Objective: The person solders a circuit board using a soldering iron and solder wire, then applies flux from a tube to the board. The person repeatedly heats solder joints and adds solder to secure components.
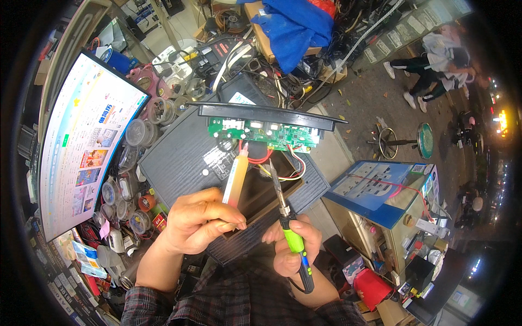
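Note:
My left hand point(204, 226) grips a syringe point(235, 175) of amber paste, its needle pointing up at the lower edge of a green circuit board point(265, 133). In my right hand point(295, 246) is a green and black soldering iron point(293, 236), its bare tip just below the board, near the wires. The board is fixed to a black plastic panel point(269, 113). Red, white, yellow and black wires point(299, 167) run from it into the rectangular opening of a black cabinet point(187, 163). Whether the needle touches the board I cannot tell.
A lit monitor point(85, 146) stands at left, beside several plastic tubs point(140, 132) of small parts. A blue cloth point(291, 28) and tangled cables lie at the back. On the right are a blue-topped cabinet point(367, 191), a round stool point(425, 140) and people walking point(438, 67).

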The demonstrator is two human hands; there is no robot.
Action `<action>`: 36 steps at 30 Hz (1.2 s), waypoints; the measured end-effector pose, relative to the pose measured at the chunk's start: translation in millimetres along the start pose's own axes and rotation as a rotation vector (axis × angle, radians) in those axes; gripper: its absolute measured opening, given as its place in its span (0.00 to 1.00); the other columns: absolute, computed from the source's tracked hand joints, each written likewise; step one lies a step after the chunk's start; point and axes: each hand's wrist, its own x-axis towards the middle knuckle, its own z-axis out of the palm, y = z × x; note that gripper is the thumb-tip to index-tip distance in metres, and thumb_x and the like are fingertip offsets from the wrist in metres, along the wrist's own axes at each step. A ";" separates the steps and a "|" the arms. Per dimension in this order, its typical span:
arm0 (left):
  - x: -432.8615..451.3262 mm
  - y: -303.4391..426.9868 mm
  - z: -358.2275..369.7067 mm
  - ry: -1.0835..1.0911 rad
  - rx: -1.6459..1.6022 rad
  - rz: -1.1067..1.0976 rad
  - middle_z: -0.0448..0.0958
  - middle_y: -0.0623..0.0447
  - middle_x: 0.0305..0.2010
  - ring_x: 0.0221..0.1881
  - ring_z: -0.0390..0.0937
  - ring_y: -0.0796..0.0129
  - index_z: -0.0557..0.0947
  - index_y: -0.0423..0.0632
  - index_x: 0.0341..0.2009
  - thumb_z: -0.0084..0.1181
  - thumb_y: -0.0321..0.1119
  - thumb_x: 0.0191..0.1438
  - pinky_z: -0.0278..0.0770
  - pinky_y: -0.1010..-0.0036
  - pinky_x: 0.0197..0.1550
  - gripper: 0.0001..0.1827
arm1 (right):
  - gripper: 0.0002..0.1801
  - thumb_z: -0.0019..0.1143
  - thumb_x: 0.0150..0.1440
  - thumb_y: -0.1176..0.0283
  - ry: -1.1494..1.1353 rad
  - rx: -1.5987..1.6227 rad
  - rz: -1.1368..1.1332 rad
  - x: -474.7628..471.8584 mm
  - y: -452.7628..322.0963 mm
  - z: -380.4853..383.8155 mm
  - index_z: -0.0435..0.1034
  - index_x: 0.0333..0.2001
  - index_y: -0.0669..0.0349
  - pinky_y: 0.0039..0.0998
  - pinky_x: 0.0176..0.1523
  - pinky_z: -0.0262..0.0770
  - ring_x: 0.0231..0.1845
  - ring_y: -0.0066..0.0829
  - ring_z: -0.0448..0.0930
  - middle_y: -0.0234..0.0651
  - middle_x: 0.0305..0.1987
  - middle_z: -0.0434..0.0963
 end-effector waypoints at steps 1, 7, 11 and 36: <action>-0.2 -0.3 0.6 0.004 -0.004 0.002 0.87 0.52 0.37 0.31 0.80 0.67 0.89 0.43 0.43 0.65 0.29 0.62 0.78 0.73 0.34 0.07 | 0.35 0.60 0.67 0.47 0.002 -0.005 0.000 -0.1 -0.1 0.1 0.66 0.65 0.64 0.33 0.39 0.82 0.34 0.37 0.82 0.48 0.39 0.74; -2.3 0.9 -0.7 -0.005 0.006 -0.011 0.87 0.52 0.37 0.31 0.81 0.66 0.89 0.43 0.43 0.65 0.29 0.62 0.78 0.73 0.34 0.07 | 0.34 0.59 0.68 0.48 -0.009 -0.029 -0.007 0.6 -0.6 -0.6 0.66 0.64 0.64 0.32 0.39 0.82 0.34 0.36 0.82 0.47 0.38 0.75; -2.5 0.9 -0.8 -0.008 0.010 -0.014 0.87 0.52 0.36 0.31 0.80 0.66 0.89 0.43 0.43 0.65 0.30 0.62 0.78 0.73 0.34 0.07 | 0.34 0.58 0.68 0.48 -0.016 -0.036 -0.011 1.7 -0.7 -0.9 0.65 0.64 0.65 0.33 0.38 0.82 0.33 0.36 0.81 0.47 0.37 0.75; 1.8 -1.0 -0.1 0.009 0.023 0.012 0.88 0.50 0.37 0.32 0.80 0.66 0.87 0.41 0.43 0.63 0.30 0.63 0.79 0.72 0.33 0.07 | 0.34 0.59 0.68 0.49 -0.039 -0.076 -0.017 0.6 0.0 -3.8 0.66 0.64 0.66 0.32 0.39 0.80 0.34 0.35 0.81 0.46 0.38 0.76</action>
